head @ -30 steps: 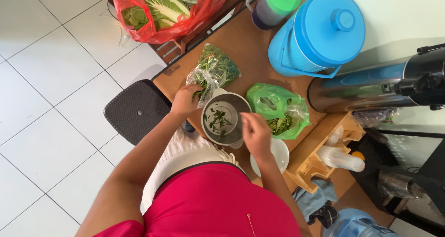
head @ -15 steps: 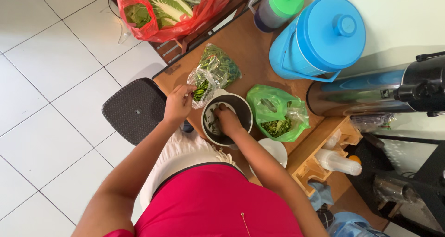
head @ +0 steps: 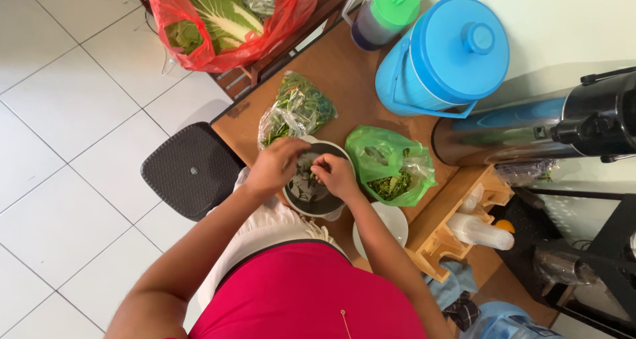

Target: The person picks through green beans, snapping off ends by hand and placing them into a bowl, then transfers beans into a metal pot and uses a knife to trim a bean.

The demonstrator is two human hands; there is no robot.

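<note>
Hands over dark bowl (head: 317, 194), left hand (head: 275, 167) and right hand (head: 336, 175) both pinching green leaves (head: 303, 180) above it

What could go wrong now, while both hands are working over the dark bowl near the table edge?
1. The bowl sits close to the table edge, by the person's lap. A push from the left hand or right hand might slide it off.
2. The clear bag of greens lies next to the left hand; an elbow move may knock it to the floor.
3. The white dish beside the right forearm also sits near the edge.
</note>
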